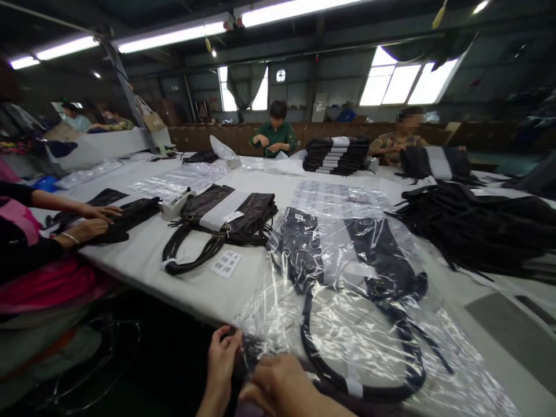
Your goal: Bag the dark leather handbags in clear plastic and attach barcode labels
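Black bag [347,272] lies inside a clear plastic sleeve [373,341] at the surface's [143,260] near edge. Left hand [221,359] pinches the sleeve's open end shut; right hand [278,388] is on it beside, grip unclear. Risk: the sleeve overhangs the edge, so a tug could slide the bag off or tear the film. Open room left of it; second bag [226,220] near, strap pile [473,231] on the right.
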Demonstrator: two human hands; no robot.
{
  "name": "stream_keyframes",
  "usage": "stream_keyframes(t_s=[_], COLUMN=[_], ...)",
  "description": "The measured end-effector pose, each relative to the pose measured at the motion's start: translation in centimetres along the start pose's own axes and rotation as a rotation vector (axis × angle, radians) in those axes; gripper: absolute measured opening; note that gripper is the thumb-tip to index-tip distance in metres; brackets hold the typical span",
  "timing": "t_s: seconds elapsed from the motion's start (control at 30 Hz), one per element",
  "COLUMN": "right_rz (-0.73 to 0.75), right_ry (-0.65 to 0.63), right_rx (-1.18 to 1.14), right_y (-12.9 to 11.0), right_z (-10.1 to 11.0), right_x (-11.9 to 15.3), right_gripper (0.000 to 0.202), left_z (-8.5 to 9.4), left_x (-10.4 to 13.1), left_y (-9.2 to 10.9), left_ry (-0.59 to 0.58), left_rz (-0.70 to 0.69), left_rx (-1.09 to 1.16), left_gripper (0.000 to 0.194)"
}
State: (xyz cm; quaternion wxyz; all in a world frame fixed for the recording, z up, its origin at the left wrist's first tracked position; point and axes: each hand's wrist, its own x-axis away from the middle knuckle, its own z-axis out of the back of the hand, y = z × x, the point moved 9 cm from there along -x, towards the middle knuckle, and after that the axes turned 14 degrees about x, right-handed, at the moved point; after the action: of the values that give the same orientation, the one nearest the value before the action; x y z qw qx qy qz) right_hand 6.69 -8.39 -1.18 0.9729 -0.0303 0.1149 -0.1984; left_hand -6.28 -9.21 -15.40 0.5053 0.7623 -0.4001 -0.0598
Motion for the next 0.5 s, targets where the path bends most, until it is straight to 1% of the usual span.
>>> stream_keyframes(t_s=[0.07, 0.1, 0.17, 0.2, 0.3, 0.33, 0.37, 0.4, 0.47, 0.5], right_rz=[-0.13, -0.174, -0.201, -0.188, -0.091, -0.069, -0.059, -0.062, -0.072, -0.058], right_ry=[-0.002, 0.018, 0.049, 0.055, 0.045, 0.049, 0.059, 0.077, 0.095, 0.085], right_rx=[-0.046, -0.065, -0.05, -0.02, 0.11, 0.151, 0.189, 0.227, 0.291, 0.31], right_y=[2.9, 3.8, 4.6, 4.4, 2.9, 2.5, 2.3, 2.3, 2.7, 2.9], right_z=[1.1, 1.6, 1.9, 1.7, -0.5, -1.4, -2.1, -2.8, -3.8, -4.3], right_x=[1.6, 2.1, 2.5, 2.4, 1.4, 1.1, 0.8, 0.6, 0.5, 0.6], right_gripper=[0.012, 0.016, 0.03, 0.043, 0.105, 0.116, 0.118, 0.11, 0.08, 0.067], left_z=[-0.4, -0.6, -1.0, -1.3, -1.8, -1.8, -1.6, -1.2, -0.5, -0.2], left_x=[0.7, 1.1, 1.7, 2.0, 2.4, 2.3, 2.1, 1.9, 1.6, 1.6], left_y=[-0.1, 0.0, 0.5, 0.9, 1.9, 2.2, 2.4, 2.5, 2.5, 2.2], left_ry=[-0.034, -0.051, -0.081, -0.09, -0.082, -0.063, -0.039, -0.012, 0.032, 0.035], left_rz=[0.051, 0.072, 0.086, 0.081, 0.059, 0.05, 0.038, 0.026, 0.017, 0.029], left_rx=[0.022, 0.03, 0.042, 0.05, 0.093, 0.108, 0.119, 0.122, 0.11, 0.095], left_gripper=[0.058, 0.055, 0.05, 0.048, 0.046, 0.046, 0.046, 0.047, 0.049, 0.05])
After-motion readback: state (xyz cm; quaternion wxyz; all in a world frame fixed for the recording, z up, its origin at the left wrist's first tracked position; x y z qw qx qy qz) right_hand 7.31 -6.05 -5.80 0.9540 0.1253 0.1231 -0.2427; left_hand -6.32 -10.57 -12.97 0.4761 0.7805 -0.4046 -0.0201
